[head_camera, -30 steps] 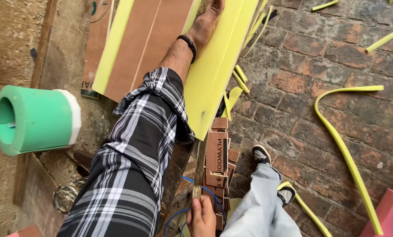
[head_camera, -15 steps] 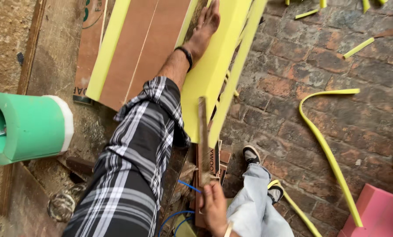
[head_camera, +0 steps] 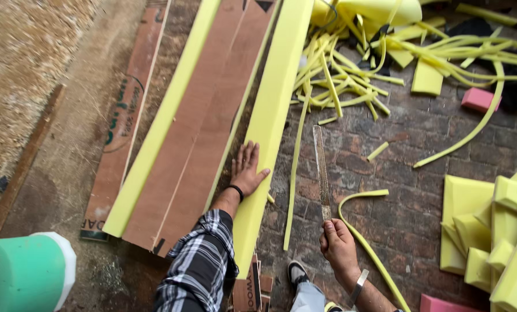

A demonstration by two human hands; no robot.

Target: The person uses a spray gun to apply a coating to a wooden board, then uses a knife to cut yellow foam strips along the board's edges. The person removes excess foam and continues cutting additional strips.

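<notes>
My left hand lies flat, fingers spread, on the inner edge of a long yellow foam slab that runs beside a brown plywood board. My right hand grips the handle of a long thin blade that points away from me over the brick floor, just right of the slab. A narrow yellow foam strip lies between slab and blade.
Several cut yellow foam strips are piled at the far end. Yellow foam blocks and pink pieces sit at the right. A green and white roll stands at the lower left. My shoe rests near the slab.
The view has tilted up and shows more of the floor. My left hand now lies flat on the foam edge, and my right hand has raised the blade so it points forward.
</notes>
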